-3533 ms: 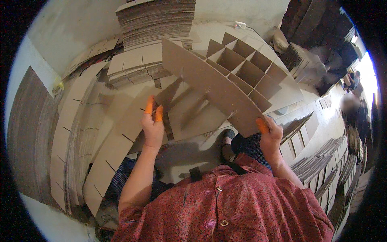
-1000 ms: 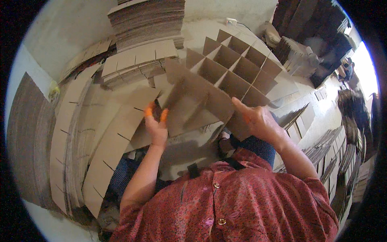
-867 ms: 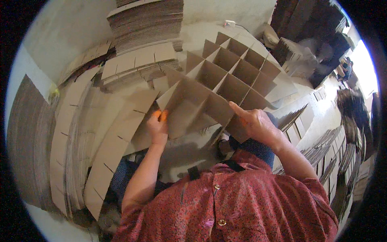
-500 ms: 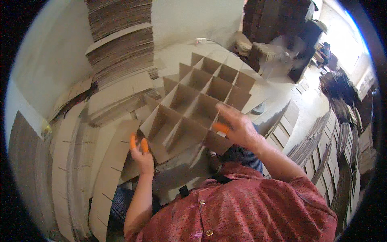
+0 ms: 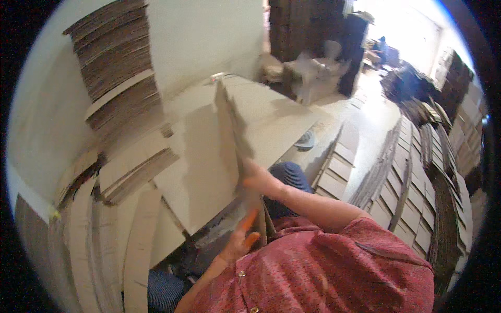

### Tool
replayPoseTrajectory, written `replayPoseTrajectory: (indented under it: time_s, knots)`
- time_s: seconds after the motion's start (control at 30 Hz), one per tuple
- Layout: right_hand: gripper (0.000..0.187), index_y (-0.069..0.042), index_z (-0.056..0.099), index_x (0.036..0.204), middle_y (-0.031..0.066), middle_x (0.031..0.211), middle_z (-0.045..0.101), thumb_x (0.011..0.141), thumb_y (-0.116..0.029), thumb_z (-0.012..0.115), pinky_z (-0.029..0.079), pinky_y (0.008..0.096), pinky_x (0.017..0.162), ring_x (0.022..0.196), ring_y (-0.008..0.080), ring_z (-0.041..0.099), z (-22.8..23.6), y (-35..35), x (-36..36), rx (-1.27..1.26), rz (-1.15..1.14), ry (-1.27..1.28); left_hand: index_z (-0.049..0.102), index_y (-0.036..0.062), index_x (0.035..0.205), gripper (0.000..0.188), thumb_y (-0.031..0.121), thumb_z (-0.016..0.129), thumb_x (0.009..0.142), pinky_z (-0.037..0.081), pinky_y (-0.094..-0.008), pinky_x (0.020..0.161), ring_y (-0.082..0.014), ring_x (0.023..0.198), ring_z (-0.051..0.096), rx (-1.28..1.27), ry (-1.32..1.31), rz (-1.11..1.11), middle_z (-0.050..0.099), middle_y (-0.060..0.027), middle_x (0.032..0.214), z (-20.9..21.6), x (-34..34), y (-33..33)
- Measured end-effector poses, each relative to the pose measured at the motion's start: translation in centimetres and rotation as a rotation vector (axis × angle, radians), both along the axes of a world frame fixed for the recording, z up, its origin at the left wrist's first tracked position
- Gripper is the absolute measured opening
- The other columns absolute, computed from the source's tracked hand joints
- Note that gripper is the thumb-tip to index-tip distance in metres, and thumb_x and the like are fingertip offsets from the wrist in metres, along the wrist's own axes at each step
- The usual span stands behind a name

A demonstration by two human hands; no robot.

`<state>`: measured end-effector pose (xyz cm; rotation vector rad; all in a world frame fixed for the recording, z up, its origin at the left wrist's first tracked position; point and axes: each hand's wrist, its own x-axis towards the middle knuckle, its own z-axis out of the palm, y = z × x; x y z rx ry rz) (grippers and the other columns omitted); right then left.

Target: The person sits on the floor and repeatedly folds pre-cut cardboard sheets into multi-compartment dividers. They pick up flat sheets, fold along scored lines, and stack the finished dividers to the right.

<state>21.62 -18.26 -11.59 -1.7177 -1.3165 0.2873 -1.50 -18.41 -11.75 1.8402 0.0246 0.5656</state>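
A cardboard divider (image 5: 228, 130), folded flat, stands on edge over the table and points away from me. Its near end reaches toward my shirt. My right hand (image 5: 262, 180) grips it from the right side, with the fingertips partly hidden behind the board. Lower down, my left hand (image 5: 241, 241) is beside the divider's near end, its fingers apart and wearing orange finger covers. Motion blurs that hand, and whether it touches the board I cannot tell.
The pale tabletop (image 5: 193, 151) lies ahead. Tall stacks of cardboard sheets (image 5: 115, 52) rise at the far left, with slotted strips (image 5: 138, 235) nearer. Rows of cardboard pieces (image 5: 412, 193) cover the right side. A blurred fan (image 5: 323, 68) and a distant person (image 5: 383, 47) are beyond.
The divider, opened out into a grid before, is now collapsed flat and upright. My left hand has come right and nearer to me; my right hand has moved left. The view has swung right.
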Motion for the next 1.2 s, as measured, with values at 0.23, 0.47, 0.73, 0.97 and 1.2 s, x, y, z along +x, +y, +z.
replayPoseTrajectory:
  time_s: [0.23,0.47,0.73,0.97,1.2]
  knots:
    - [0.051,0.002,0.046,0.123,0.0068,0.114,0.055,0.072,0.007,0.052,0.042,0.0277,0.089,0.104,0.0159,0.051,11.7,-8.0,-1.3,0.324,-0.076,0.559,0.053,0.0017,0.118,0.038,0.027,0.053,0.089,0.045,-0.0336,0.084,-0.0277,0.1,0.058,-0.023,0.163,0.295,0.058,-0.018,0.112,-7.1,-3.8,3.7]
    - [0.062,0.001,0.036,0.132,0.014,0.122,0.051,0.072,0.014,0.039,0.034,0.0276,0.099,0.111,0.0183,0.047,17.7,-16.4,4.6,0.552,-0.601,-0.027,0.057,0.0016,0.113,0.033,0.019,0.059,0.084,0.049,-0.0326,0.069,-0.0261,0.081,0.063,0.333,0.238,0.269,0.063,-0.0185,0.098,-7.3,-3.6,3.5]
    - [0.074,0.001,0.02,0.136,0.0278,0.136,0.027,0.071,-0.001,0.055,0.039,0.0528,0.092,0.122,0.0497,0.029,8.5,-20.2,13.4,-0.548,-1.21,-0.392,0.06,0.0043,0.109,0.031,0.018,0.063,0.081,0.048,-0.032,0.068,-0.0282,0.082,0.063,0.328,0.396,0.246,0.063,-0.0175,0.095,-9.1,-4.2,4.1]
    - [0.052,-0.013,0.022,0.139,0.0141,0.147,0.013,0.09,-0.015,0.04,0.027,0.0653,0.093,0.129,0.0454,0.019,-5.8,-17.3,18.0,-1.004,-1.282,0.149,0.061,0.005,0.109,0.031,0.018,0.063,0.08,0.049,-0.0316,0.067,-0.0287,0.081,0.063,0.33,0.528,0.227,0.063,-0.0189,0.093,-13.5,-6.1,5.3]
    - [0.05,-0.018,0.02,0.141,0.0064,0.149,0.008,0.092,-0.019,0.032,0.016,0.0628,0.098,0.133,0.0416,0.009,-9.2,-14.2,19.6,-0.991,-1.348,0.358,0.06,0.0037,0.109,0.038,0.024,0.066,0.078,0.047,-0.029,0.063,-0.0211,0.072,0.063,0.215,0.625,0.254,0.064,-0.018,0.089,-14.2,-6.2,5.5]
